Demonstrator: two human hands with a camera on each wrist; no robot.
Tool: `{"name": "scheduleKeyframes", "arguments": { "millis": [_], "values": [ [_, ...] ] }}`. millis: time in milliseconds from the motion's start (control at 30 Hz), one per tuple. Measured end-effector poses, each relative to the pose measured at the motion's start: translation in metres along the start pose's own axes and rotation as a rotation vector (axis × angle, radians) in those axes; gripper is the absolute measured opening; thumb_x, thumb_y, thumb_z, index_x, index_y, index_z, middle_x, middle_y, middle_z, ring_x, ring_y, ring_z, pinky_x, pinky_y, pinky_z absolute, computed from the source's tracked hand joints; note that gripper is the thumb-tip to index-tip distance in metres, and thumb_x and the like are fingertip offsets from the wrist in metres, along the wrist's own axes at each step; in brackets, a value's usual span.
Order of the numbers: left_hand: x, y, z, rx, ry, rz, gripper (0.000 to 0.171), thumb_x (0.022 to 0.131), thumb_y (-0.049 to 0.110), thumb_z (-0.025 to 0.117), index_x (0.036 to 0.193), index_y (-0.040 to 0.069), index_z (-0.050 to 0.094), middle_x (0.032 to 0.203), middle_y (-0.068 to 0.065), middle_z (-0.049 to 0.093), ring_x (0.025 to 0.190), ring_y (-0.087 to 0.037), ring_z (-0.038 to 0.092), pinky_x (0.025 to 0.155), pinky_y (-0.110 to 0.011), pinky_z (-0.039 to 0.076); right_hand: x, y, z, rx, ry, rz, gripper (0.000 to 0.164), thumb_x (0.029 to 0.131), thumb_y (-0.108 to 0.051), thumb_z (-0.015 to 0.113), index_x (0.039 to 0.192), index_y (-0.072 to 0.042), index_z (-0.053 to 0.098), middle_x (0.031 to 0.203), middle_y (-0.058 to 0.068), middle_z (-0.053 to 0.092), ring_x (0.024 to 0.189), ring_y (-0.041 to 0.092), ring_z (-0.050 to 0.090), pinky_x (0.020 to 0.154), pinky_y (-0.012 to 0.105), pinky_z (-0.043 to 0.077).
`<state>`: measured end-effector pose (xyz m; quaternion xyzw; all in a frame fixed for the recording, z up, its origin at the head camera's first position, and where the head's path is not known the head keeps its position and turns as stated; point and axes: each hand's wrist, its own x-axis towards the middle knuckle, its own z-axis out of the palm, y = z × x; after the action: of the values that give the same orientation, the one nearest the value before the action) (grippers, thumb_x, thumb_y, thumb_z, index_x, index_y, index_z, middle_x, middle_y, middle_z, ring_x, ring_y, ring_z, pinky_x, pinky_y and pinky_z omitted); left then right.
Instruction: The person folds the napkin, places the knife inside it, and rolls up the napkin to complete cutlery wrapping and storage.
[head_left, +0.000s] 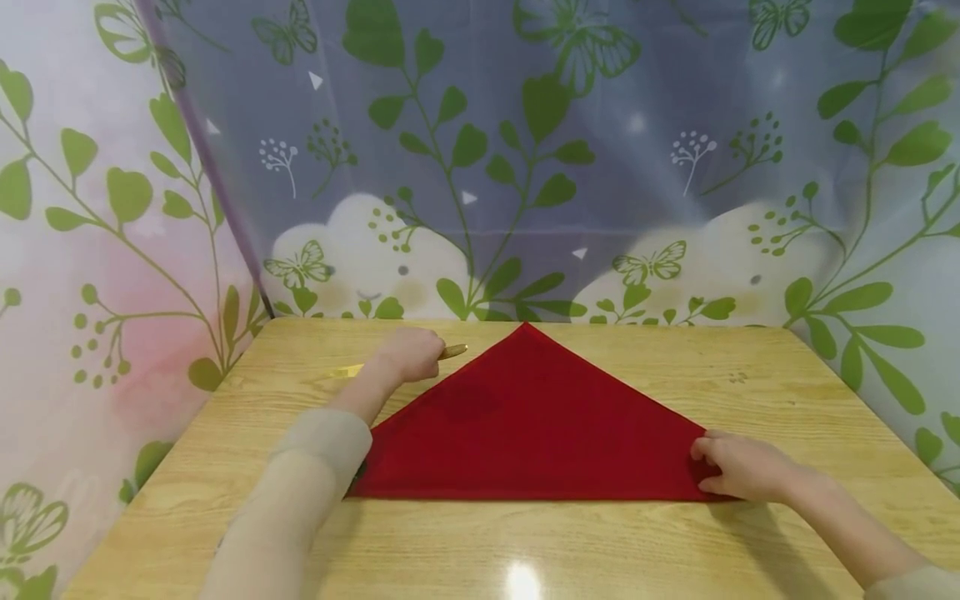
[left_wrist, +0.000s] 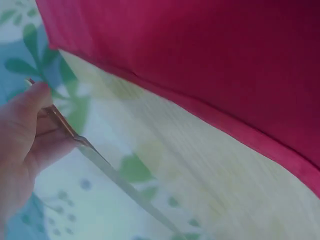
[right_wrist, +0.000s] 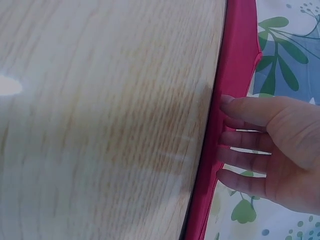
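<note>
A red cloth napkin point(head_left: 540, 425), folded into a triangle, lies flat with its point toward the back of the table. My left hand point(head_left: 408, 354) grips a gold-coloured table knife point(head_left: 453, 351) over the napkin's left slanted edge. In the left wrist view, the knife's handle point(left_wrist: 62, 120) runs between thumb and fingers, while its long blade point(left_wrist: 127, 187) extends beyond the hand. At the napkin's right corner, my right hand point(head_left: 742, 467) touches the cloth. The right wrist view shows its fingers point(right_wrist: 245, 160) nearly straight, fingertips resting on the red fabric point(right_wrist: 235, 55).
The napkin lies on a light wood-grain table point(head_left: 570, 546). A patterned curtain point(head_left: 480, 167) with leaves, butterflies and clouds hangs behind the table's back edge, with more patterned fabric point(head_left: 112, 275) at the left side. A bright light reflection shows near the front.
</note>
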<state>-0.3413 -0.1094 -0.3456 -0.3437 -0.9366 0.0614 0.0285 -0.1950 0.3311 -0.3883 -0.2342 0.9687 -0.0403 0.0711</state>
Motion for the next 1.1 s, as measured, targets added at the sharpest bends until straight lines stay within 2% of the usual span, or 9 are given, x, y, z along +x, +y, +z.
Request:
{"name": "scheduleKeyframes", "arguments": {
  "millis": [200, 367, 533, 700, 867, 1100],
  "values": [
    [0.010, 0.036, -0.007, 0.034, 0.012, 0.080, 0.015, 0.077, 0.009, 0.063, 0.064, 0.013, 0.058, 0.065, 0.000, 0.056, 0.060, -0.018, 0.053, 0.058, -0.033, 0.046, 0.001, -0.001, 0.001, 0.004, 0.006, -0.005, 0.027, 0.073, -0.022, 0.077, 0.089, -0.009, 0.060, 0.089, -0.001, 0.055, 0.074, 0.014, 0.056, 0.066, 0.034, 0.047],
    [0.017, 0.070, -0.008, 0.076, -0.028, 0.109, 0.019, 0.079, 0.012, 0.064, 0.062, 0.014, 0.056, 0.063, 0.002, 0.055, 0.059, -0.016, 0.053, 0.057, -0.029, 0.046, 0.001, -0.003, 0.002, 0.004, 0.014, -0.006, 0.027, 0.073, -0.022, 0.077, 0.090, -0.009, 0.060, 0.089, -0.002, 0.055, 0.074, 0.013, 0.056, 0.066, 0.033, 0.047],
    [0.018, 0.101, -0.008, 0.059, -0.055, 0.141, 0.022, 0.079, 0.012, 0.065, 0.060, 0.014, 0.054, 0.060, 0.003, 0.055, 0.056, -0.014, 0.051, 0.054, -0.027, 0.044, 0.001, -0.004, 0.002, -0.003, 0.020, -0.007, 0.028, 0.072, -0.022, 0.078, 0.089, -0.008, 0.060, 0.088, -0.002, 0.054, 0.073, 0.013, 0.056, 0.065, 0.032, 0.047],
    [0.018, 0.122, -0.006, 0.018, -0.058, 0.184, 0.027, 0.080, 0.012, 0.066, 0.057, 0.015, 0.050, 0.055, 0.005, 0.049, 0.052, -0.011, 0.041, 0.051, -0.024, 0.039, 0.001, -0.003, 0.002, -0.013, 0.014, -0.007, 0.027, 0.072, -0.022, 0.078, 0.088, -0.009, 0.059, 0.085, -0.003, 0.052, 0.070, 0.011, 0.052, 0.064, 0.031, 0.046],
    [0.020, 0.142, -0.004, -0.039, -0.067, 0.229, 0.026, 0.080, 0.013, 0.066, 0.059, 0.016, 0.051, 0.054, 0.007, 0.048, 0.051, -0.008, 0.039, 0.049, -0.021, 0.037, 0.001, -0.002, 0.001, -0.012, 0.007, -0.007, 0.027, 0.072, -0.021, 0.078, 0.086, -0.010, 0.058, 0.083, -0.004, 0.051, 0.068, 0.009, 0.050, 0.062, 0.031, 0.045],
    [0.017, 0.169, 0.000, -0.042, -0.100, 0.281, 0.025, 0.081, 0.015, 0.066, 0.060, 0.016, 0.051, 0.054, 0.007, 0.047, 0.050, -0.007, 0.035, 0.047, -0.019, 0.033, 0.002, 0.000, 0.000, 0.023, 0.011, -0.038, 0.026, 0.072, -0.018, 0.077, 0.084, -0.008, 0.057, 0.080, -0.003, 0.049, 0.066, 0.009, 0.046, 0.061, 0.030, 0.043]
  ]
}}
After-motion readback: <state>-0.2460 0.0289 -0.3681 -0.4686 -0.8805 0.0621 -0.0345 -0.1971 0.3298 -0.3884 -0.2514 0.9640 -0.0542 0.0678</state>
